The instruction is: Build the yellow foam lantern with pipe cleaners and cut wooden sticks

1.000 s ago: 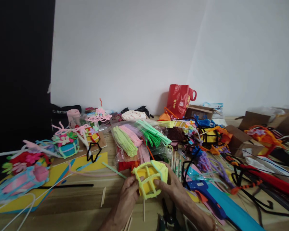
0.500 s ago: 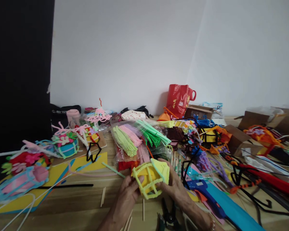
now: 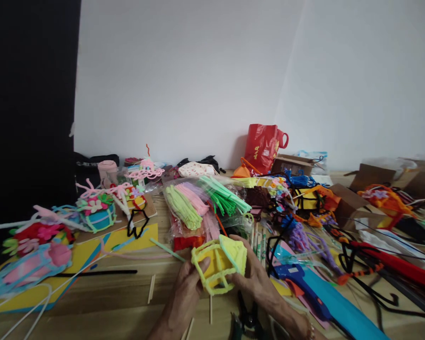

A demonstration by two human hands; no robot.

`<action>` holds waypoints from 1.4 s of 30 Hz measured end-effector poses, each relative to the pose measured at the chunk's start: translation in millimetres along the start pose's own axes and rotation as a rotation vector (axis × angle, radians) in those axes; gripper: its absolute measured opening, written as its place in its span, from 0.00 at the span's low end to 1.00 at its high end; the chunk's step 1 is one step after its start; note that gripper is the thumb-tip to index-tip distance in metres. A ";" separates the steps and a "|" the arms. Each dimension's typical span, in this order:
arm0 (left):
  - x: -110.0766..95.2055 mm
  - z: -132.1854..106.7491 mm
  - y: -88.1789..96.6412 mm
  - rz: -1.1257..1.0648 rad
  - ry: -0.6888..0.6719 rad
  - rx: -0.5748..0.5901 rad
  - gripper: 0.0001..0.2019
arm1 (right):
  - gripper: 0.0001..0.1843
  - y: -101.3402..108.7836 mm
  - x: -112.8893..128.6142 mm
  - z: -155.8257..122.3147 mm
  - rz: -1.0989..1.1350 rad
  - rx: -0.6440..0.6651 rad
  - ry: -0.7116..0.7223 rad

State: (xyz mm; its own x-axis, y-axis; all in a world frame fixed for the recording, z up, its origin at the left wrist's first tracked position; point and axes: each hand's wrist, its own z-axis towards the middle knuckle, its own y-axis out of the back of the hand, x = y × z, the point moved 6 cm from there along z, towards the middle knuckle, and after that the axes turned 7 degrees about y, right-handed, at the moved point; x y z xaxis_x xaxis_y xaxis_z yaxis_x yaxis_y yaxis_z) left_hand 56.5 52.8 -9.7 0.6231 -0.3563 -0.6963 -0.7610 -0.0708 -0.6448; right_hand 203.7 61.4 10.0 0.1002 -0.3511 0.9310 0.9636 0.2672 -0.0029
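Observation:
Both my hands hold a small yellow basket-like frame (image 3: 217,264) made of fuzzy pipe cleaners, just above the wooden table (image 3: 102,302). My left hand (image 3: 189,288) grips its left side with the thumb over the rim. On the frame's right side my right hand (image 3: 255,278) has its fingers wrapped behind it. Bags of green and pink pipe cleaners (image 3: 198,203) lie right behind the frame.
Black pliers (image 3: 246,318) lie under my right wrist and a blue glue gun (image 3: 304,288) to the right. Finished pipe-cleaner baskets (image 3: 95,210) and yellow foam sheets (image 3: 92,252) crowd the left. Tangled coloured stems, cardboard boxes (image 3: 347,200) and a red bag (image 3: 264,146) fill the right and back.
The yellow frame has been turned and shifted slightly left in my hands; both hands keep their grip.

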 end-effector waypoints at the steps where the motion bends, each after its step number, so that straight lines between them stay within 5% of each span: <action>1: -0.2 -0.7 0.1 0.009 -0.009 0.000 0.21 | 0.37 -1.2 0.1 -0.8 0.003 0.004 -0.004; 8: -3.9 -5.6 -8.7 0.089 -0.059 0.086 0.25 | 0.36 -8.4 1.7 -5.4 0.005 0.031 0.012; 18: -9.9 -9.6 2.7 0.163 -0.138 -0.084 0.23 | 0.40 -15.7 1.5 -8.8 0.027 0.093 -0.024; 27: -7.3 1.0 -5.1 0.108 -0.055 0.132 0.24 | 0.37 -10.3 -0.4 -4.2 0.076 0.030 -0.025; 42: -4.0 4.7 12.6 0.048 -0.049 -0.016 0.24 | 0.36 -6.9 -2.7 -3.3 0.086 0.033 -0.028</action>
State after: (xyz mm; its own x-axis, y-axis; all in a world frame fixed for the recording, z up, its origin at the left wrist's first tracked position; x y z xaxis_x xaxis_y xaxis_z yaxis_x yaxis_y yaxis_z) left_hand 45.2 57.8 -16.6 0.5937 -0.3141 -0.7409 -0.7926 -0.0696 -0.6057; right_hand 197.6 57.5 6.3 0.1750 -0.3009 0.9375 0.9431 0.3245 -0.0720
